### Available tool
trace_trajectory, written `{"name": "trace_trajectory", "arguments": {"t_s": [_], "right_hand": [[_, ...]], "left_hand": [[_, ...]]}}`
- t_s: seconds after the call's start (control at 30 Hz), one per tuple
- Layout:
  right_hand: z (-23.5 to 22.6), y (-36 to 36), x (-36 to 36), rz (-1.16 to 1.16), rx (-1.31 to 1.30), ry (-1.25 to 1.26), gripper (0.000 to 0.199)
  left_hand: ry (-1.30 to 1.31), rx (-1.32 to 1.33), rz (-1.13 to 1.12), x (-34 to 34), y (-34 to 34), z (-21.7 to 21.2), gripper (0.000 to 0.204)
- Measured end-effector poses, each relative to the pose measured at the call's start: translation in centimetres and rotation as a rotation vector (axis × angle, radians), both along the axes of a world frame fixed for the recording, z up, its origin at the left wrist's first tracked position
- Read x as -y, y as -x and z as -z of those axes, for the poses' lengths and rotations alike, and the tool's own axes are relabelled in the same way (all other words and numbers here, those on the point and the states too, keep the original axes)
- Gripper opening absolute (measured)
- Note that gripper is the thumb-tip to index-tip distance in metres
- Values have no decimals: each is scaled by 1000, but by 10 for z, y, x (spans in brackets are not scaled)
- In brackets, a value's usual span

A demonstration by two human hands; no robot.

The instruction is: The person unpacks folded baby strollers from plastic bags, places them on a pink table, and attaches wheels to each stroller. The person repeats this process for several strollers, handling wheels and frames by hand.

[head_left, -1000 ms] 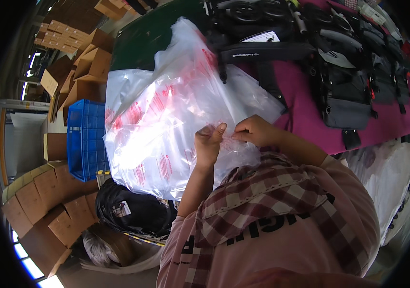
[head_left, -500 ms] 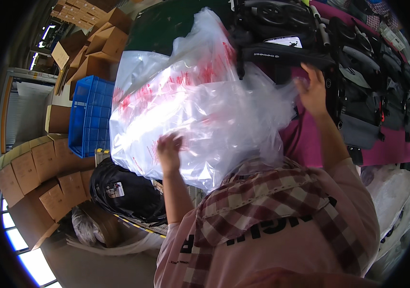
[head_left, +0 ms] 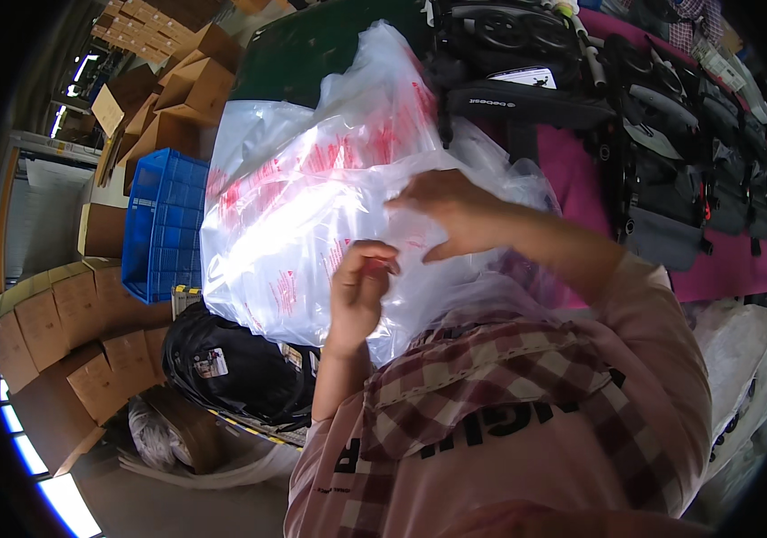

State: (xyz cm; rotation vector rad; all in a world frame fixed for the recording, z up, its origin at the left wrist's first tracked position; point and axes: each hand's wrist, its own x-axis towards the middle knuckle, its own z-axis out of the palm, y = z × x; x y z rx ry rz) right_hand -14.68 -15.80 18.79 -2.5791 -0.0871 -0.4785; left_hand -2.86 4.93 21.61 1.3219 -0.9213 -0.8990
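A big stack of clear plastic bags with red print (head_left: 312,179) fills the middle of the view, bulging up toward me. My left hand (head_left: 361,291) pinches the edge of one clear bag at the stack's lower side, fingers curled on the film. My right hand (head_left: 446,211) lies on the same bag a little higher and to the right, fingers and thumb spread along the plastic. The two hands are close together, about a hand's width apart.
Black bags (head_left: 671,179) lie in a row on a magenta table cover (head_left: 733,269) at right. A blue crate (head_left: 164,224) and brown cartons (head_left: 52,332) stand left. A black bag in film (head_left: 231,368) sits below the stack; white sacks (head_left: 742,359) are at right.
My right hand came back from the far right onto the bag near my left hand. My left hand rose from the stack's lower edge and closed on the film.
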Motion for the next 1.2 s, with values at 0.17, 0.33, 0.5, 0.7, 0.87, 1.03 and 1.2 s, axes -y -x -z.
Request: {"name": "trace_trajectory", "arguments": {"t_s": [0.17,0.33,0.5,0.7,0.87,1.03,1.2], "right_hand": [[22,-27,57,418,17,336,9],[43,-3,82,527,-201,597,21],[56,-25,79,581,-755,442,33],[-14,-179,72,421,-483,-56,38],[-206,-210,-132,-353,1125,-382,43],[-32,-204,-104,-359,-96,-68,55],[-33,-192,7,533,-8,-662,58]], "left_hand": [[8,608,147,-27,-13,-19,25],[-238,700,-147,-82,-31,89,25],[-343,587,-438,-132,-25,173,19],[-382,737,-1139,-209,-134,71,14],[654,2013,-1996,-278,-42,-158,15],[-818,1218,-1079,-223,-98,-38,16],[-59,834,-763,-166,-126,29,16]]}}
